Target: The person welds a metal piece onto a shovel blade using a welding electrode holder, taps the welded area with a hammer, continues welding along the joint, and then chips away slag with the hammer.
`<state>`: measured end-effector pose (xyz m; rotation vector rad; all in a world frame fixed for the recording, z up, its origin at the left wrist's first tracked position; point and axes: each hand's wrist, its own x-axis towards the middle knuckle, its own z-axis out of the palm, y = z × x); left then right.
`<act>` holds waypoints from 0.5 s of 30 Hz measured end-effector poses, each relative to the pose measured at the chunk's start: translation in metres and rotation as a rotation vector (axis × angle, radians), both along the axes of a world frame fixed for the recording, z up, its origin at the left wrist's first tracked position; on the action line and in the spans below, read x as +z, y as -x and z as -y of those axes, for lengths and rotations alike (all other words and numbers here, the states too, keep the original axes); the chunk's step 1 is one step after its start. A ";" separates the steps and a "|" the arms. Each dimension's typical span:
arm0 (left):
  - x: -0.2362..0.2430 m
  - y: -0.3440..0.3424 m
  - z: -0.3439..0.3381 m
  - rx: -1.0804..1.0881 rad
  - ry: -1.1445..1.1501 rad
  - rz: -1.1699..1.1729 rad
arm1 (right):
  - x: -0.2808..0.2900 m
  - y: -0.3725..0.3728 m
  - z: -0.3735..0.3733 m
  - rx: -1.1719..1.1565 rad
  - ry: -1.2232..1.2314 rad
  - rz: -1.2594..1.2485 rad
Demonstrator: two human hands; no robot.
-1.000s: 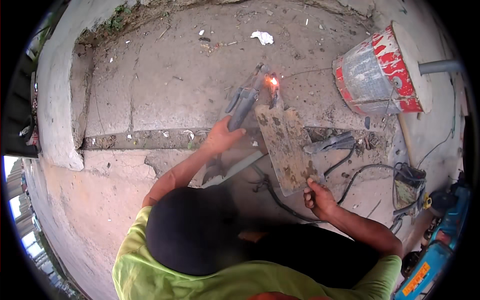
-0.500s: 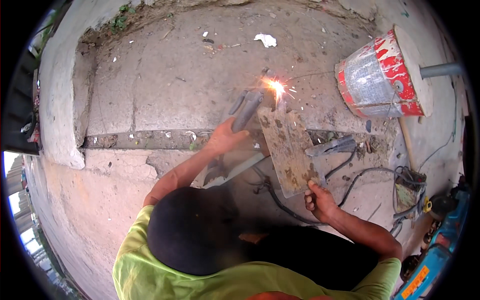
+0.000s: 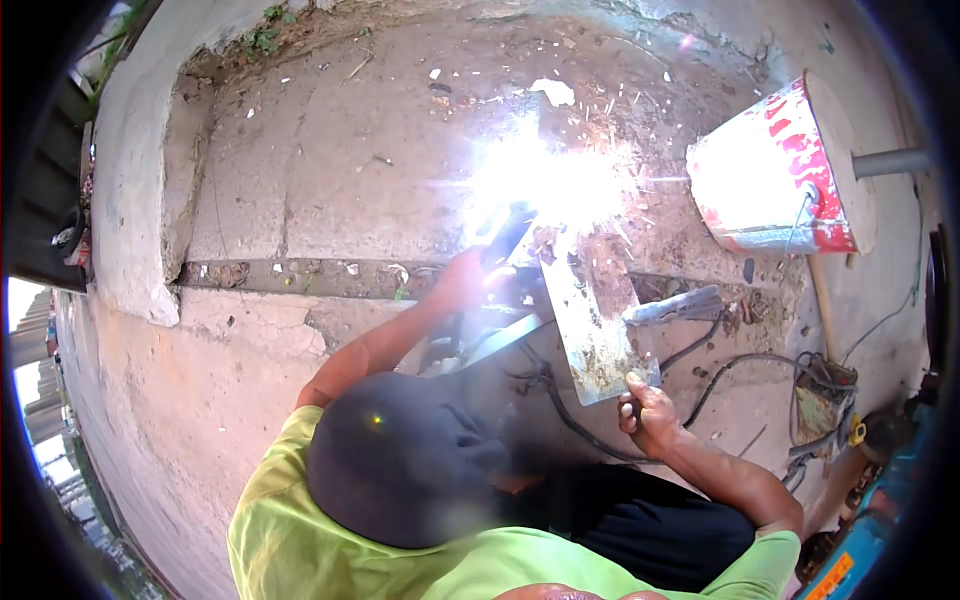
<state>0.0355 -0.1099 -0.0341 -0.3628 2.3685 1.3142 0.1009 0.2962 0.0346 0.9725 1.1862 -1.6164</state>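
My left hand point(image 3: 462, 280) is closed round the grip of a welding electrode holder point(image 3: 512, 228), whose jaws are lost in white glare. A blinding welding arc point(image 3: 560, 180) burns at the far end of a flat, stained metal plate point(image 3: 600, 345) and hides that end. My right hand point(image 3: 650, 415) pinches the plate's near right corner, thumb on top and fingers curled below. Along the plate's right edge sits a grey earth clamp point(image 3: 672, 305) with a cable running from it. The electrode itself cannot be made out.
A red and white paint-stained bucket point(image 3: 765, 175) lies tipped on the right, filled and with a pipe in it. Black cable point(image 3: 590, 425) snakes over the concrete. A worn box point(image 3: 826, 400) and a blue machine point(image 3: 870, 530) stand at the right. A groove point(image 3: 330, 275) crosses the ground.
The small orange spark has grown into a large white arc with flying sparks. The view has shifted slightly. Both hands keep their holds.
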 end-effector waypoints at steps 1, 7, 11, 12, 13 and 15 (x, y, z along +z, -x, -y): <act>-0.029 -0.010 0.007 -0.012 0.000 -0.115 | -0.005 -0.002 -0.001 -0.004 0.006 0.001; -0.014 0.001 -0.003 -0.040 -0.088 -0.155 | 0.001 0.001 -0.010 0.082 -0.051 0.044; 0.002 -0.002 0.001 0.175 -0.234 -0.008 | 0.011 0.006 0.009 0.051 -0.088 0.042; -0.002 -0.002 0.003 0.141 -0.217 -0.014 | 0.008 0.004 0.008 0.053 -0.086 0.038; -0.005 -0.002 0.003 0.109 -0.200 -0.020 | 0.007 0.003 0.007 0.055 -0.084 0.033; 0.006 0.001 0.000 0.098 -0.188 0.026 | 0.007 0.003 0.008 0.039 -0.100 0.040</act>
